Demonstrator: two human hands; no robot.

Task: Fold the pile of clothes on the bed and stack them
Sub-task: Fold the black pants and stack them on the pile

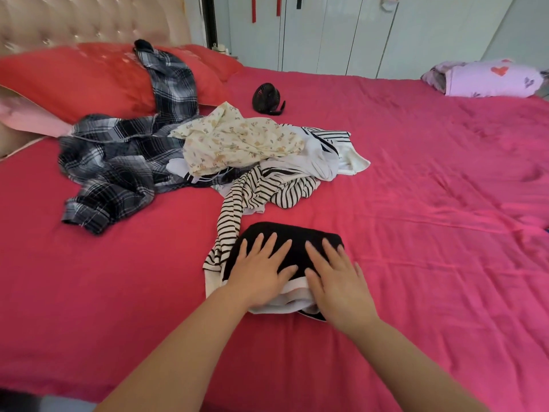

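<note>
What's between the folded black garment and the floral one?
In the head view, a crumpled striped top lies between the black garment and the floral garment.

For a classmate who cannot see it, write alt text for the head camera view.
The left hand and right hand press flat on a folded black garment on a red bed. Behind it lies an unfolded heap: a plaid shirt, a floral garment and a striped top.

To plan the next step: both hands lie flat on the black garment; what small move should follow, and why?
Probably lift the left hand and right hand off the folded black garment and take the nearest unfolded piece, the striped shirt.
</note>
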